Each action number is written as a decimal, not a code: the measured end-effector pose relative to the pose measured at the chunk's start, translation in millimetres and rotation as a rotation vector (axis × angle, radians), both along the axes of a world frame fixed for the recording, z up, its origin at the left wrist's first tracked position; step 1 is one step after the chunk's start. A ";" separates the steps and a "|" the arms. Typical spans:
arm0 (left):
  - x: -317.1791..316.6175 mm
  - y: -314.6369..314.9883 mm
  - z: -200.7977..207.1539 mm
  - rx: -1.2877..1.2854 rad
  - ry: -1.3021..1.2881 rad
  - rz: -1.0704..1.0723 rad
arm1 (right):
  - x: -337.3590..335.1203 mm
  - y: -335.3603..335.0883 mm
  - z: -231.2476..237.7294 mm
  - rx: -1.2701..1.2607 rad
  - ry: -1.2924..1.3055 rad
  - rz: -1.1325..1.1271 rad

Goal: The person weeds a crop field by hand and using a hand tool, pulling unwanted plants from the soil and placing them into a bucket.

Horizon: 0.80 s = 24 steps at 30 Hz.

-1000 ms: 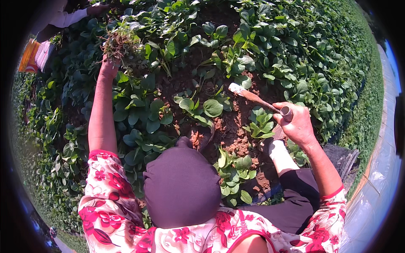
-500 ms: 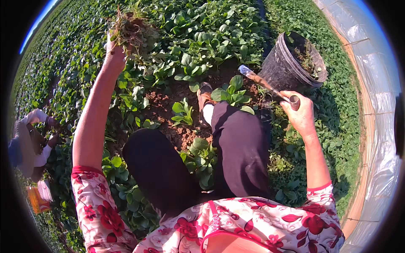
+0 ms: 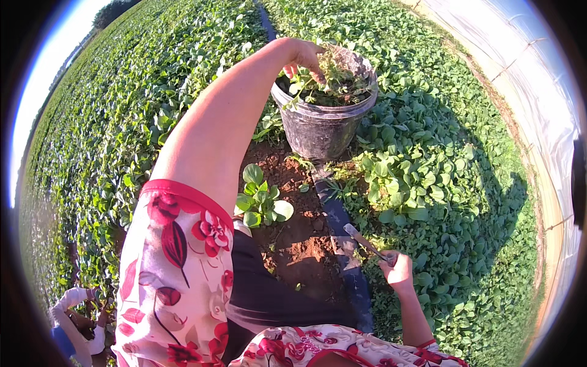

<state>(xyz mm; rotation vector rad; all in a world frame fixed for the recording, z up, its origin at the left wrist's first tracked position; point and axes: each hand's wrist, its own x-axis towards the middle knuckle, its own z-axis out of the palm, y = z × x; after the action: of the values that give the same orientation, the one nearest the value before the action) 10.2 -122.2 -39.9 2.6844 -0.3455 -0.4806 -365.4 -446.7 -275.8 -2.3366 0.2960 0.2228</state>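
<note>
My left hand (image 3: 304, 59) reaches over the rim of a dirty black bucket (image 3: 321, 131), its thumb and fingers apart and pointing down. Pulled weeds (image 3: 336, 76) with green leaves and roots are heaped in the bucket, right against those fingers. Some fingertips are partly hidden by leaves. Lower on the right, my right hand (image 3: 397, 269) is closed round the handle of a small hand spade (image 3: 365, 242). Its narrow flat blade points up and to the left, above a dark plastic strip (image 3: 342, 229).
A leafy green plant (image 3: 262, 199) grows in bare brown soil (image 3: 299, 244) before my leg. Dense green crop rows (image 3: 140, 104) spread around. Clear plastic sheeting (image 3: 550, 116) runs along the right. Another person (image 3: 79, 327) crouches at the lower left.
My left hand has swung from the upper left to the bucket, and its weed clump is now in the bucket. My view has turned right; the spade is still in my right hand.
</note>
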 end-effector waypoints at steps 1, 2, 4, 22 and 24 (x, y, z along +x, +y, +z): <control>-0.4 -3.0 -8.9 -0.122 0.065 0.018 | -5.3 -4.8 -1.5 0.061 -0.003 -0.027; -0.8 -2.1 -13.5 -0.240 0.128 0.037 | -7.2 -7.1 -2.8 0.099 0.086 -0.117; -11.6 11.2 -24.6 -0.175 -0.001 0.031 | -5.1 -7.9 -4.9 0.103 0.084 -0.101; -476.1 361.5 -120.8 0.345 -0.042 0.842 | 86.8 151.7 137.5 -0.220 -0.498 0.460; -491.2 378.5 -133.2 0.368 -0.046 0.880 | 68.8 174.2 187.1 -0.466 -0.669 0.561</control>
<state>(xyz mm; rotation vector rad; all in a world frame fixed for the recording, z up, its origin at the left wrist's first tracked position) -480.9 256.3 -173.0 2.8264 0.9672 -0.2111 -296.6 -272.5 -88.8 -2.7370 -0.7095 -0.4064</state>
